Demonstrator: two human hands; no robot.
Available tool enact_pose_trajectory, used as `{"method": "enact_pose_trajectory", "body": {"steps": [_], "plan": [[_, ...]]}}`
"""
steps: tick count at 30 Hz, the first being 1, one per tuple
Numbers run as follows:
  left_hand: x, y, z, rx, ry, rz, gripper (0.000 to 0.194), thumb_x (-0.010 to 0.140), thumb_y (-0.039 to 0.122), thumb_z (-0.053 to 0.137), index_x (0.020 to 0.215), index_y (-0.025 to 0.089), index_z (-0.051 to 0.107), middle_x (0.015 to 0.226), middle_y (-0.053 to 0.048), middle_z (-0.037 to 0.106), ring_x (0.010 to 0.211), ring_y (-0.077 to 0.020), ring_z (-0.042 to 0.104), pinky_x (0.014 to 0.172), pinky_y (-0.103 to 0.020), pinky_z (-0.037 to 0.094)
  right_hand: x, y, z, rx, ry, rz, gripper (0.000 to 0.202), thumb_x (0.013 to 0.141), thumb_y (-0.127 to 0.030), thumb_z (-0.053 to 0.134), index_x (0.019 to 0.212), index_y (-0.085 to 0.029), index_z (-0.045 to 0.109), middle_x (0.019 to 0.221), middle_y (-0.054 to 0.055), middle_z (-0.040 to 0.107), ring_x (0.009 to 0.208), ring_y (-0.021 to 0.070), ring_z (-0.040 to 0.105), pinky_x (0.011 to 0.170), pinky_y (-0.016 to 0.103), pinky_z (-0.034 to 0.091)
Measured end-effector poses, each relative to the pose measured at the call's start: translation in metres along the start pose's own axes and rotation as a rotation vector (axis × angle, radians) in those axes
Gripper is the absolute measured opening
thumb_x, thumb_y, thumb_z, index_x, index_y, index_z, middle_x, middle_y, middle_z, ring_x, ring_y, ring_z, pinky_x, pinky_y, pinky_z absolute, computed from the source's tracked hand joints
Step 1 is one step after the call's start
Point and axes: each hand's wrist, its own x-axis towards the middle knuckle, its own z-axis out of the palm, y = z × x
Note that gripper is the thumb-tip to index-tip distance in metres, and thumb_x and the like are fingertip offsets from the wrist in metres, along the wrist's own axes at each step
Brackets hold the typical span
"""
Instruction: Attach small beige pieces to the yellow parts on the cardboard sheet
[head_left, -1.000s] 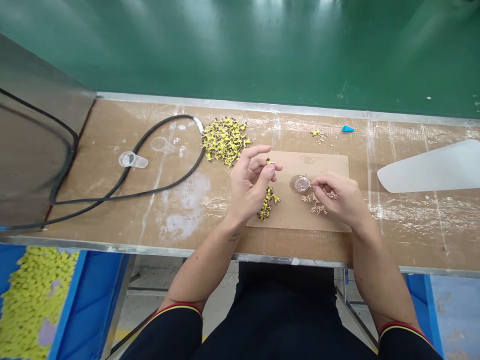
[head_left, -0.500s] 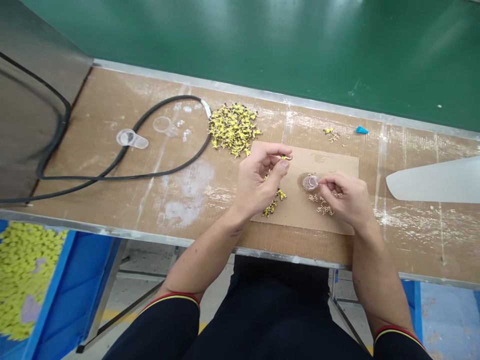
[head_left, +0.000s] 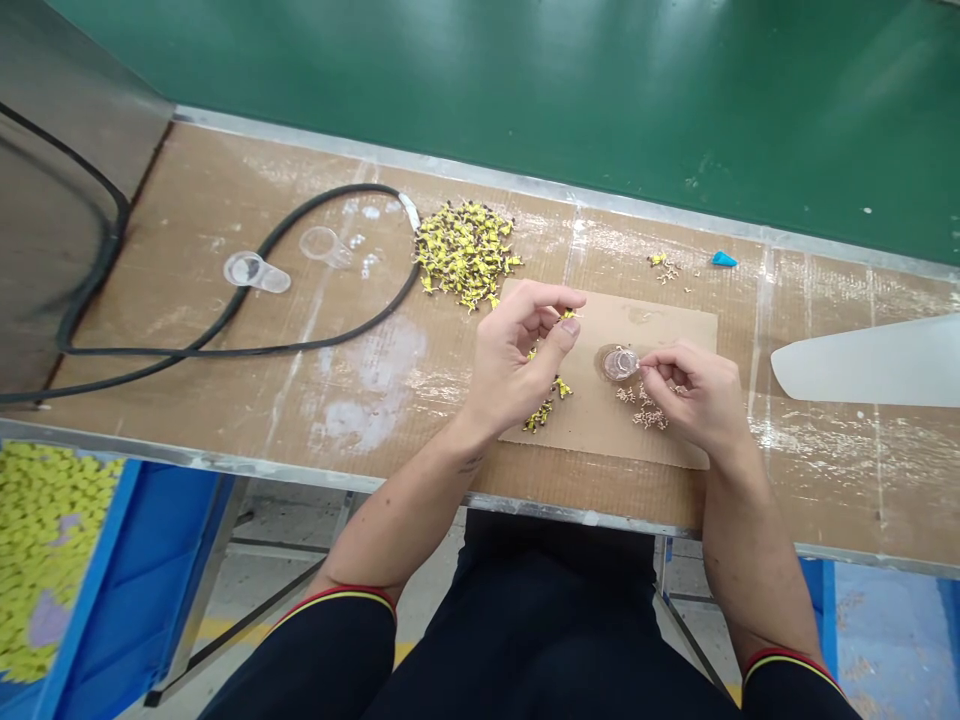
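My left hand (head_left: pixel 517 360) pinches a small yellow figure (head_left: pixel 568 315) between thumb and forefinger, above the cardboard sheet (head_left: pixel 600 430). Several more yellow and black figures (head_left: pixel 562 388) lie on the sheet below and beside that hand. A small clear round cup (head_left: pixel 619 363) stands on the sheet between my hands. At its right edge, my right hand (head_left: pixel 694 395) has its thumb and forefinger pressed together on a tiny pale piece (head_left: pixel 640 367). Small pale branching pieces (head_left: pixel 649 414) are scattered on the sheet just left of and below its fingers.
A heap of yellow figures (head_left: pixel 465 250) sits behind my left hand. Further left lie a looped black cable (head_left: pixel 300 348) and two clear plastic cups (head_left: pixel 259 272). A blue cone (head_left: pixel 724 259) and a white panel (head_left: pixel 870 362) are at the right. Blue bins stand below.
My right fingers have shifted very slightly right, away from the cup's middle. My left hand keeps its pinch on the figure. The view has shifted slightly.
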Motion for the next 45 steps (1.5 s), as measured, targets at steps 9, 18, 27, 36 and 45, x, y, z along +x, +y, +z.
{"method": "enact_pose_trajectory", "body": {"steps": [9, 18, 27, 36, 45], "plan": [[-0.012, 0.005, 0.016, -0.293, -0.250, -0.236, 0.015, 0.096, 0.029, 0.068, 0.105, 0.019, 0.064, 0.088, -0.001, 0.066, 0.074, -0.0122, 0.075, 0.063, -0.020, 0.061, -0.003, -0.011, -0.005, 0.291, 0.159, 0.024, 0.014, 0.083, -0.013, 0.064, 0.080, -0.025, 0.068, 0.059, -0.003, 0.056, 0.056, 0.0143, 0.050, 0.050, 0.031, 0.039], [-0.020, 0.004, 0.027, -0.387, -0.245, -0.337, 0.025, 0.086, 0.036, 0.083, 0.094, 0.016, 0.071, 0.090, -0.006, 0.077, 0.082, -0.0147, 0.076, 0.080, -0.027, 0.065, -0.006, -0.014, -0.003, 0.400, 0.187, 0.035, 0.007, 0.088, -0.021, 0.067, 0.082, -0.026, 0.068, 0.062, 0.000, 0.057, 0.059, 0.0162, 0.053, 0.051, 0.032, 0.041], [-0.020, 0.005, 0.029, -0.426, -0.236, -0.357, 0.028, 0.084, 0.038, 0.085, 0.087, 0.015, 0.069, 0.091, -0.007, 0.077, 0.086, -0.0156, 0.075, 0.082, -0.029, 0.064, -0.008, -0.013, 0.000, 0.485, 0.179, 0.005, 0.011, 0.088, -0.016, 0.066, 0.084, -0.026, 0.067, 0.066, 0.000, 0.060, 0.061, 0.0159, 0.053, 0.052, 0.032, 0.041], [-0.014, 0.009, 0.026, -0.467, -0.268, -0.357, 0.035, 0.082, 0.039, 0.086, 0.081, 0.015, 0.061, 0.078, -0.001, 0.065, 0.069, -0.0087, 0.063, 0.065, -0.020, 0.053, -0.010, -0.017, -0.002, 0.667, 0.030, -0.072, 0.017, 0.088, -0.007, 0.063, 0.089, -0.023, 0.066, 0.082, 0.002, 0.069, 0.075, 0.0168, 0.066, 0.064, 0.030, 0.055], [-0.017, 0.005, 0.027, -0.622, -0.282, -0.422, 0.027, 0.087, 0.031, 0.078, 0.095, 0.021, 0.054, 0.068, 0.008, 0.057, 0.056, -0.0061, 0.055, 0.055, -0.016, 0.049, -0.012, -0.018, 0.001, 0.750, -0.018, -0.074, 0.020, 0.088, -0.004, 0.060, 0.094, -0.022, 0.066, 0.100, 0.005, 0.074, 0.081, 0.0165, 0.074, 0.072, 0.033, 0.063]]}}
